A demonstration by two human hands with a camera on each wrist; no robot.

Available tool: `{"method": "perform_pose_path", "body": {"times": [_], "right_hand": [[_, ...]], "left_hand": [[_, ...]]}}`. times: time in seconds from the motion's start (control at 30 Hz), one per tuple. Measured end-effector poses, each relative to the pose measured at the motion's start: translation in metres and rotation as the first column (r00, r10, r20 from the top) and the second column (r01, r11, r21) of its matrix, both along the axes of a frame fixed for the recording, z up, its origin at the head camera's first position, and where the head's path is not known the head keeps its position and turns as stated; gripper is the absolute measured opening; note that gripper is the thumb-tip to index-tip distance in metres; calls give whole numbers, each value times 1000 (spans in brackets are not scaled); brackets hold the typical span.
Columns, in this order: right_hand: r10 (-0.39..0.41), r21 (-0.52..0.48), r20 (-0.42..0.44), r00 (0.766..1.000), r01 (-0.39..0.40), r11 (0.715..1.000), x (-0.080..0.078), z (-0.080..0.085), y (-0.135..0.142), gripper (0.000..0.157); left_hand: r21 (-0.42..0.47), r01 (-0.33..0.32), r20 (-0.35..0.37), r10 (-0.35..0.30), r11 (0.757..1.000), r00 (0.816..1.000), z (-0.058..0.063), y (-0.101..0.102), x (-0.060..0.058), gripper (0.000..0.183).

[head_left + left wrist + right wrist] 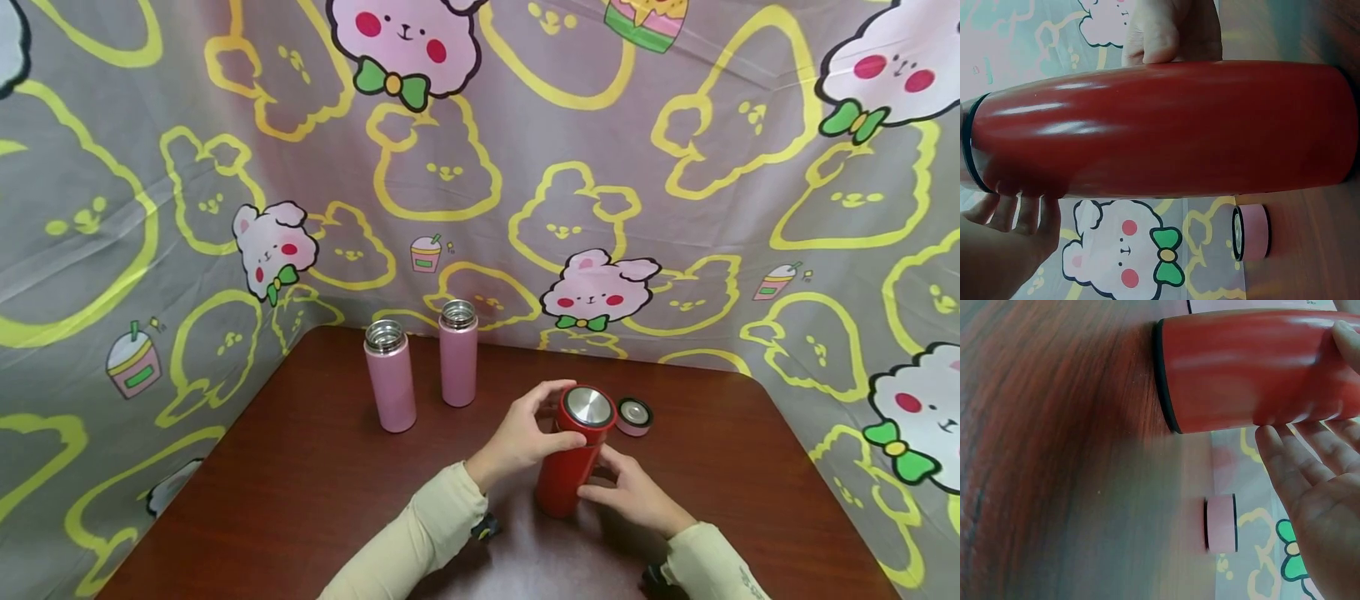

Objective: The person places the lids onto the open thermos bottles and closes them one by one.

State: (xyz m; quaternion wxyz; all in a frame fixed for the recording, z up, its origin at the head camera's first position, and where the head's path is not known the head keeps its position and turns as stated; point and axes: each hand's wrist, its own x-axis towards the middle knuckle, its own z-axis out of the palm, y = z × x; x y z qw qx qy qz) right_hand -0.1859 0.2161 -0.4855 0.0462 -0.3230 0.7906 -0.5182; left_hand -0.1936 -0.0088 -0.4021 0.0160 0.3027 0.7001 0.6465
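A tall red thermos (pixel 564 475), its lid on top with a round silver disc, stands upright on the table. My left hand (pixel 525 437) grips it round the upper end, thumb in front near the seam below the lid. Lower down, my right hand (pixel 637 493) holds the thermos body from the right side, thumb and fingers against it. In the right wrist view, fingers of the right hand (pixel 1329 487) touch the red wall above the black base. A pink lid (pixel 633 417) lies beside the thermos, inner side up.
Two pink thermoses (pixel 392 383) (pixel 459 362) stand uncapped at the back left, steel mouths showing. The dark wooden table (pixel 247 492) ends at a hanging printed cloth (pixel 510 125) on the back and both sides. Dark straps sit below the sleeves.
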Motion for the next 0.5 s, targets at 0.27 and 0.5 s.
{"method": "perform_pose_path", "body": {"times": [0.27,0.5], "right_hand": [[8,2,9,1000,-8,1000,0,-1,2,56],[-5,-3,80,997,6,1000,1,3,0,59]], "left_hand": [[33,60,18,-61,998,998,-2,0,-5,57],[12,177,52,-177,984,983,0,-6,-17,63]]}}
